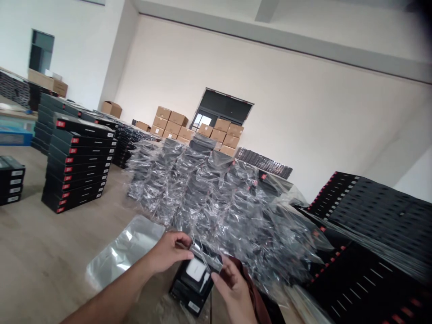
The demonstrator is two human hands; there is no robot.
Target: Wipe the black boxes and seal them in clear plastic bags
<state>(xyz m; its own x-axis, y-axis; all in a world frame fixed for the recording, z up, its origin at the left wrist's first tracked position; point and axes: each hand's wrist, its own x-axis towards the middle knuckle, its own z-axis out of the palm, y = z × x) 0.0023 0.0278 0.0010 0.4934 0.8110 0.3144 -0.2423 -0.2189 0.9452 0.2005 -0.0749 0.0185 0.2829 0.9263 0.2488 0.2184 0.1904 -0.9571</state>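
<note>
Left hand (168, 254) and right hand (233, 288) fingers are both pinched shut on the crinkly clear plastic sleeve (206, 257) at the top end of the flat black cardboard box (191, 290). The box is low over the pale wooden surface (40, 252), just before the heap of plastic-wrapped black boxes (209, 193). Risks: the thin film likely tears or snags on a box corner, or the box slips out of so light a pinch.

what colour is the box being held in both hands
The box is black with a white patch on top, clearest in the head view.
</note>
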